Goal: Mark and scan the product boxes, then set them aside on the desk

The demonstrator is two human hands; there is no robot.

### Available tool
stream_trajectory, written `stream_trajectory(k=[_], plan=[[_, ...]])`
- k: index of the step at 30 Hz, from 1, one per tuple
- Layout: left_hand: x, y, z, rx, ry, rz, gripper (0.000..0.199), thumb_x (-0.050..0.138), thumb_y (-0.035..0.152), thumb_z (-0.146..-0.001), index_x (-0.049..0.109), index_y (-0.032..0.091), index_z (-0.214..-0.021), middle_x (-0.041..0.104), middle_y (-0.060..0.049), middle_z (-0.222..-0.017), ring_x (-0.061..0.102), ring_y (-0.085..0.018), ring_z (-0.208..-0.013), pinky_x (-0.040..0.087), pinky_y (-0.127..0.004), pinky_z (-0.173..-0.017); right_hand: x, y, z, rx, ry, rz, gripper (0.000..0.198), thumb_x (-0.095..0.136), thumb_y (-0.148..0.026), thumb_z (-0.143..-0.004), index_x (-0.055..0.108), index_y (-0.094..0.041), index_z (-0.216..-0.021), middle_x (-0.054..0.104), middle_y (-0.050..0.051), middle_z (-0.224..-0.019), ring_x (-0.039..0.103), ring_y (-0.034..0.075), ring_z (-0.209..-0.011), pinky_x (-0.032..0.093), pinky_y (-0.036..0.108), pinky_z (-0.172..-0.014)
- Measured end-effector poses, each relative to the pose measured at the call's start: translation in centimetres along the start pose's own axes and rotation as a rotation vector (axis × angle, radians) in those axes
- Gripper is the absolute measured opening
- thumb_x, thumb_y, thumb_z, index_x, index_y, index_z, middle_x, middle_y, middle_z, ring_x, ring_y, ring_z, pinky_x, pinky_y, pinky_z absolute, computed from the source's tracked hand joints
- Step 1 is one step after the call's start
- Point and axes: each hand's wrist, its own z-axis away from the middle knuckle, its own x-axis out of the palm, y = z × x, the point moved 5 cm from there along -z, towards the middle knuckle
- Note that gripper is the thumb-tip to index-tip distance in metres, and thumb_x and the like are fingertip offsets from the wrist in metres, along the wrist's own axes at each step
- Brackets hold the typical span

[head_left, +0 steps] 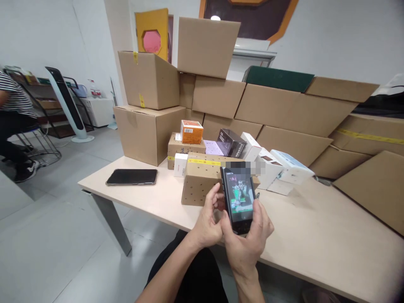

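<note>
A black smartphone with a lit screen reading 15:01 is tilted up in front of me, above the table's front edge. My right hand grips its lower end, thumb on the left side and fingers along the right. Against the phone's left edge, the curled fingers of my left hand are closed, their tips partly hidden behind it. Just beyond the phone lies a brown patterned carton with yellow tape. A small white box stands beside that carton. Another phone, its screen dark, lies flat at the table's left.
Large cardboard boxes are stacked along the back of the table. An orange box sits on a smaller carton. A dark box and white boxes stand farther right. At far left, a person sits near a tower fan.
</note>
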Motion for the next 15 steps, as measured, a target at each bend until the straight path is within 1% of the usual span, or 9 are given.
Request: stream_trajectory(k=[3, 6, 10, 12, 14, 15], plan=[[-0.2, 0.0, 0.3, -0.010, 0.007, -0.066, 0.073, 0.057, 0.016, -0.092, 0.019, 0.033, -0.152, 0.055, -0.008, -0.120, 0.059, -0.017, -0.104, 0.048, -0.034, -0.092, -0.4, 1.0, -0.1, 0.028, -0.008, 0.000, 0.085, 0.076, -0.039, -0.078, 0.038, -0.015, -0.150, 0.055, 0.023, -0.136, 0.053, 0.037, -0.124, 0.046, 0.060, -0.098], [-0.4, -0.2, 0.4, -0.021, -0.001, -0.103, 0.078, 0.059, 0.012, -0.088, 0.019, 0.034, -0.152, 0.055, -0.007, -0.119, 0.060, -0.015, -0.094, 0.048, -0.034, -0.088, -1.7, 3.4, -0.2, 0.085, 0.002, 0.065, 0.088, 0.076, -0.044, -0.077, 0.038, -0.014, -0.150, 0.057, 0.023, -0.134, 0.055, 0.037, -0.123, 0.047, 0.057, -0.096], [-0.6, -0.6, 0.3, -0.074, 0.000, -0.118, 0.080, 0.058, 0.009, -0.085, 0.020, 0.034, -0.152, 0.056, -0.006, -0.117, 0.060, -0.015, -0.093, 0.047, -0.034, -0.085, -5.0, 8.3, -1.1, 0.116, 0.004, 0.290, 0.093, 0.075, -0.053, -0.074, 0.041, -0.010, -0.149, 0.059, 0.025, -0.133, 0.057, 0.040, -0.120, 0.044, 0.058, -0.098], [-0.6, -0.7, 0.3, -0.104, -0.001, -0.124, 0.080, 0.057, 0.009, -0.084, 0.021, 0.032, -0.152, 0.057, -0.007, -0.116, 0.060, -0.016, -0.094, 0.046, -0.034, -0.086, -6.8, 11.2, -1.7, 0.130, -0.051, 0.411, 0.087, 0.068, -0.057, -0.077, 0.046, -0.008, -0.145, 0.061, 0.025, -0.128, 0.058, 0.042, -0.118, 0.041, 0.059, -0.100], [-0.5, -0.7, 0.3, -0.122, -0.009, -0.134, 0.080, 0.056, 0.008, -0.084, 0.022, 0.031, -0.152, 0.057, -0.007, -0.115, 0.060, -0.016, -0.095, 0.046, -0.035, -0.086, -8.6, 14.4, -2.1, 0.167, -0.113, 0.545, 0.081, 0.061, -0.059, -0.079, 0.049, -0.010, -0.142, 0.065, 0.025, -0.119, 0.061, 0.043, -0.112, 0.042, 0.059, -0.096], [-0.4, -0.6, 0.4, -0.126, -0.015, -0.143, 0.080, 0.056, 0.008, -0.083, 0.023, 0.031, -0.152, 0.057, -0.007, -0.116, 0.059, -0.016, -0.095, 0.046, -0.035, -0.087, -9.3, 16.1, -2.2, 0.200, -0.148, 0.603, 0.079, 0.057, -0.060, -0.078, 0.051, -0.012, -0.141, 0.067, 0.024, -0.110, 0.063, 0.044, -0.105, 0.043, 0.060, -0.091]])
